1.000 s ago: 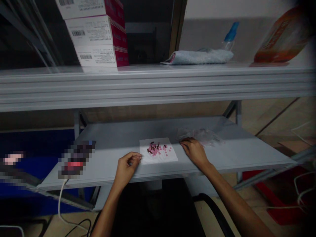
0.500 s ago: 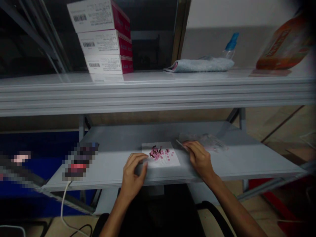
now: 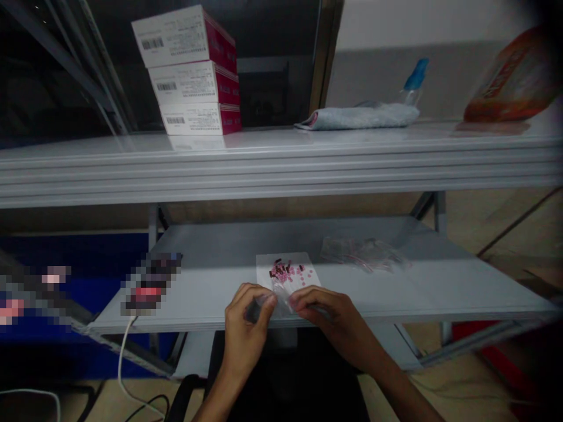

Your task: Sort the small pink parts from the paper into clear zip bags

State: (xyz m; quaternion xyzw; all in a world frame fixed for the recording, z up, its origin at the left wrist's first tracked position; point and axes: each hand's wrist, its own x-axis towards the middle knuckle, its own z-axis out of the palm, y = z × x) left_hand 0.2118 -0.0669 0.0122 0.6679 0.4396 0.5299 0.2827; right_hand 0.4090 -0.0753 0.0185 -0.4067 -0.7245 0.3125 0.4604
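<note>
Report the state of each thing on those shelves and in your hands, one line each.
Left hand: pinching the clear plastic bag from the left.
Right hand: pinching the same bag from the right.
White paper sheet: flat on the lower shelf, bag over its near edge.
Small pink and dark parts: loosely piled on the sheet.
Crumpled clear plastic: lying on the lower shelf.
Three white-and-red boxes: stacked on the upper shelf.
Grey cloth: folded, lying on the upper shelf.
Blue-capped bottle: behind the cloth.
Orange package: tilted on the upper shelf.

A grey shelf (image 3: pixel 211 246) holds a white paper sheet (image 3: pixel 288 275) and a plastic bag (image 3: pixel 363 253).
</note>
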